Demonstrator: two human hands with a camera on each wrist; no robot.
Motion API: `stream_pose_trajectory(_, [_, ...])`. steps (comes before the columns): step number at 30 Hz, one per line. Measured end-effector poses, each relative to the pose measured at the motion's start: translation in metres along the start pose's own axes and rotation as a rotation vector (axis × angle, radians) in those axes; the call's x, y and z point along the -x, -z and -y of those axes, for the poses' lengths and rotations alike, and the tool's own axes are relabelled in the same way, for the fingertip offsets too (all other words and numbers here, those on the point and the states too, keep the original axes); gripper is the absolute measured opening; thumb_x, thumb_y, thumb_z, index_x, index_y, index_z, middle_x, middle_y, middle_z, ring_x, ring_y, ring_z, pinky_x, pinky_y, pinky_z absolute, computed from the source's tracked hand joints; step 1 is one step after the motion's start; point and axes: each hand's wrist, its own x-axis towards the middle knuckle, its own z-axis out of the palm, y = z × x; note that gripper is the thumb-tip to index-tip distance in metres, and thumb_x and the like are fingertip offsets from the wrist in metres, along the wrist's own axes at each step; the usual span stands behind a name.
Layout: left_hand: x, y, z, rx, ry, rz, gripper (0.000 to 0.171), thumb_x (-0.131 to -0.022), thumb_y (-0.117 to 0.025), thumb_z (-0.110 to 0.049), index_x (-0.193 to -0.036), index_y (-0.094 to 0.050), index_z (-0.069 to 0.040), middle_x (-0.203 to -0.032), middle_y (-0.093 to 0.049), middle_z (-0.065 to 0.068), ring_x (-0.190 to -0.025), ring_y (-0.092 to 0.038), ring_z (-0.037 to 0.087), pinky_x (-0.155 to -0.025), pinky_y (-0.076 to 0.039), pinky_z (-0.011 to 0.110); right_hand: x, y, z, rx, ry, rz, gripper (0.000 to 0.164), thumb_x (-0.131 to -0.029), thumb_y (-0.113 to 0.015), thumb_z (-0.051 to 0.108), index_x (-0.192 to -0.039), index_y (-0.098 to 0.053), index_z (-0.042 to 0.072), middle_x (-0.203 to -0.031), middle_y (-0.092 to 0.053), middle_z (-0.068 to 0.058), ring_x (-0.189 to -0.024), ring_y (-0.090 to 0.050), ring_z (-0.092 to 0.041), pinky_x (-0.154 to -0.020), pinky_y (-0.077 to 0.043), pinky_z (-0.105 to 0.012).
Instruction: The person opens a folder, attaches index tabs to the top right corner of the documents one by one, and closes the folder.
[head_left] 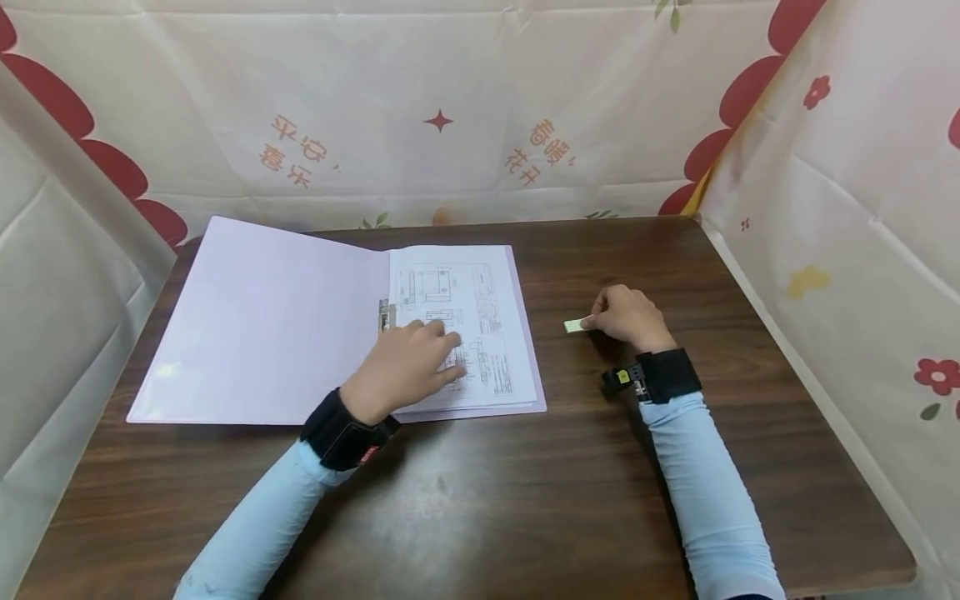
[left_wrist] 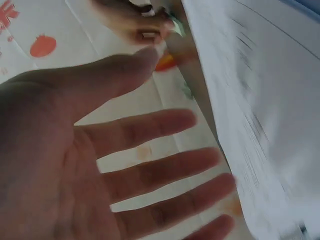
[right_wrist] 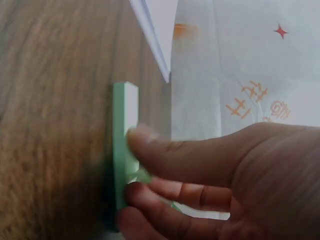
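Observation:
A pale lilac folder point(head_left: 270, 325) lies spread on the table, with printed sheets of technical drawings point(head_left: 487, 333) on its right side. My left hand point(head_left: 408, 362) is over the sheets beside the metal clip point(head_left: 385, 315), its fingers straight and spread in the left wrist view; I cannot tell whether they touch the paper. To the right of the folder, my right hand point(head_left: 626, 317) pinches at a small light green sticky-note pad point(right_wrist: 120, 145) with thumb and fingers. A green curl point(right_wrist: 139, 176) shows between thumb and fingers. The pad's lower end is partly hidden by the fingertips.
The dark wooden table point(head_left: 480, 517) reaches back to a patterned cloth curtain point(head_left: 480, 108). More cloth hangs at the left and right sides. A wrist camera point(head_left: 617, 381) sits on the right wrist, close above the table.

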Motion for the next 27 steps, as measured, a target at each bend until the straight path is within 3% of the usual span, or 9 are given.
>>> stream_pose_trajectory(3, [-0.026, -0.002, -0.017, -0.005, -0.065, 0.049, 0.047, -0.099, -0.066, -0.048, -0.133, -0.067, -0.015, -0.123, -0.068, 0.009, -0.098, -0.068, 0.025, -0.076, -0.059, 0.037, 0.002, 0.005, -0.001, -0.036, -0.002, 0.021, 0.024, -0.097, -0.070, 0.026, -0.105, -0.067, 0.004, -0.102, -0.067, -0.017, -0.088, -0.063, -0.030, -0.074, -0.046, -0.040])
stream_pose_trajectory(7, [-0.069, -0.009, -0.045, -0.062, -0.162, 0.120, 0.054, -0.100, -0.062, -0.050, -0.144, -0.058, -0.019, -0.147, -0.058, 0.007, -0.119, -0.064, 0.027, -0.088, -0.059, 0.041, 0.003, 0.008, -0.004, -0.054, 0.009, 0.054, 0.022, -0.100, -0.062, 0.021, -0.112, -0.067, 0.003, -0.107, -0.069, -0.019, -0.088, -0.069, -0.028, -0.075, -0.049, -0.040])
stream_pose_trajectory(11, [-0.108, -0.021, -0.070, -0.153, -0.243, 0.134, 0.055, -0.101, -0.059, -0.053, -0.146, -0.056, -0.020, -0.151, -0.054, 0.003, -0.122, -0.060, 0.026, -0.089, -0.057, 0.040, 0.002, 0.005, -0.006, -0.067, 0.019, 0.070, 0.026, -0.103, -0.055, 0.020, -0.115, -0.068, 0.001, -0.107, -0.069, -0.019, -0.087, -0.070, -0.027, -0.074, -0.051, -0.038])
stream_pose_trajectory(14, [-0.129, -0.033, -0.082, -0.195, -0.261, 0.144, 0.053, -0.102, -0.057, -0.056, -0.144, -0.058, -0.022, -0.146, -0.055, -0.002, -0.121, -0.057, 0.024, -0.094, -0.053, 0.040, 0.001, 0.003, -0.006, -0.089, 0.021, 0.071, 0.030, -0.104, -0.053, 0.020, -0.116, -0.068, -0.002, -0.106, -0.070, -0.021, -0.086, -0.070, -0.028, -0.072, -0.052, -0.036])
stream_pose_trajectory(18, [-0.141, -0.044, -0.088, -0.217, -0.236, 0.184, 0.056, -0.103, -0.051, -0.059, -0.147, -0.056, -0.024, -0.148, -0.053, -0.005, -0.125, -0.053, 0.024, -0.102, -0.046, 0.046, -0.001, 0.004, -0.007, -0.105, 0.028, 0.082, 0.033, -0.105, -0.052, 0.021, -0.120, -0.068, -0.003, -0.105, -0.070, -0.021, -0.084, -0.070, -0.027, -0.071, -0.051, -0.033])
stream_pose_trajectory(27, [-0.142, -0.048, -0.088, -0.202, -0.218, 0.177, 0.059, -0.105, -0.047, -0.057, -0.152, -0.052, -0.021, -0.159, -0.049, -0.003, -0.133, -0.051, 0.027, -0.109, -0.045, 0.049, -0.001, 0.018, -0.017, -0.131, 0.025, 0.037, 0.027, -0.104, -0.053, 0.017, -0.110, -0.075, 0.002, -0.097, -0.072, -0.017, -0.079, -0.070, -0.024, -0.066, -0.049, -0.031])
